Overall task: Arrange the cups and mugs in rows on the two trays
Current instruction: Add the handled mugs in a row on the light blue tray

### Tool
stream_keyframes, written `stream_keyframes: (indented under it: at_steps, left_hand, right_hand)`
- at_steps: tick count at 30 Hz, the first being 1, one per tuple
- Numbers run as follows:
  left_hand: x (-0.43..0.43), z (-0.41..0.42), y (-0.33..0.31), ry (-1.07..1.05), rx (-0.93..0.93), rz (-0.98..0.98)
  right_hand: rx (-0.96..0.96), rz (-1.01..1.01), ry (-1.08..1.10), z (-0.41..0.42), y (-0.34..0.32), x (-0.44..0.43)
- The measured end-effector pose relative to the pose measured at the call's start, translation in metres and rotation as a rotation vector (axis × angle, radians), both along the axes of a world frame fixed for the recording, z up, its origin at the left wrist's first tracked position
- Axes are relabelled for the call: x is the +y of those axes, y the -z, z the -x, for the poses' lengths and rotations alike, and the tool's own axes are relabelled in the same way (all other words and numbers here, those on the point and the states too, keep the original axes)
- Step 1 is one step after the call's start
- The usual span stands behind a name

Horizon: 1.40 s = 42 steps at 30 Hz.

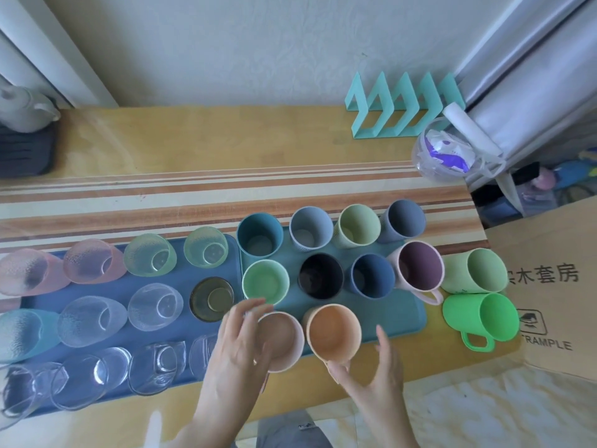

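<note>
A blue tray on the left carries three rows of glass cups, pink, green, clear and blue. To its right, a teal tray holds plastic cups in rows, with a teal cup in the back row and a black cup in the middle row. In the front row, my left hand grips a pink cup from its left side. Beside it stands an orange cup. My right hand is spread just right of the orange cup, thumb at its near edge. A light green mug and a bright green mug lie off the tray, to its right.
A cardboard box sits at the table's right end, against the green mugs. A teal rack and a clear bowl of packets stand at the back right. A pale teapot rests on a dark mat at the back left.
</note>
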<state>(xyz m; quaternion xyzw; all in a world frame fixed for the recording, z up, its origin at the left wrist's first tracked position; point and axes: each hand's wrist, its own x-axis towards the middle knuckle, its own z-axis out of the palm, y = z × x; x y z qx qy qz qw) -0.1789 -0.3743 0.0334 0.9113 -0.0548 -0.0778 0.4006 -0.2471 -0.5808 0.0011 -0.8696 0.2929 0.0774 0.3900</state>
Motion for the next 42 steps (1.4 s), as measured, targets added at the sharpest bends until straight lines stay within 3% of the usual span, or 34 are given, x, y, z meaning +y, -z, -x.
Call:
stream_keyframes:
  at_steps: [3,7,12,16,21,27,29,35,38,42]
  left_hand:
    - [-0.010,0.012,0.001,0.147,0.010,0.059]
    - [-0.036,0.019,0.006,0.291,-0.027,0.096]
    - [-0.109,0.026,0.007,0.454,0.264,0.219]
    - [-0.176,0.029,0.015,0.556,0.482,0.151]
    - [-0.217,0.019,0.023,0.511,0.699,0.163]
    - [-0.225,0.019,0.028,0.411,0.826,0.198]
    - [-0.230,0.023,0.026,0.397,0.890,0.232]
    - [-0.246,0.043,0.012,0.187,1.210,0.549]
    - [-0.244,0.056,0.009,0.041,1.263,0.684]
    - [-0.239,0.067,0.013,-0.055,1.207,0.615]
  right_hand:
    - [0.003,-0.055,0.010,0.017,0.003,0.005]
    - [-0.099,0.012,0.254,0.015,-0.001,-0.041]
    - [-0.073,0.171,0.576,-0.007,-0.011,-0.167]
    - [0.046,0.121,0.568,-0.021,-0.004,-0.225]
    - [0.175,-0.091,0.534,-0.011,0.025,-0.244]
    - [0.073,-0.245,0.559,0.009,0.022,-0.217]
    - [0.040,-0.212,0.515,0.018,0.004,-0.198]
    - [-0.079,-0.224,0.471,0.041,-0.045,-0.131]
    - [-0.100,-0.215,0.483,0.048,-0.045,-0.110]
    - [-0.088,-0.242,0.445,0.051,-0.047,-0.094]
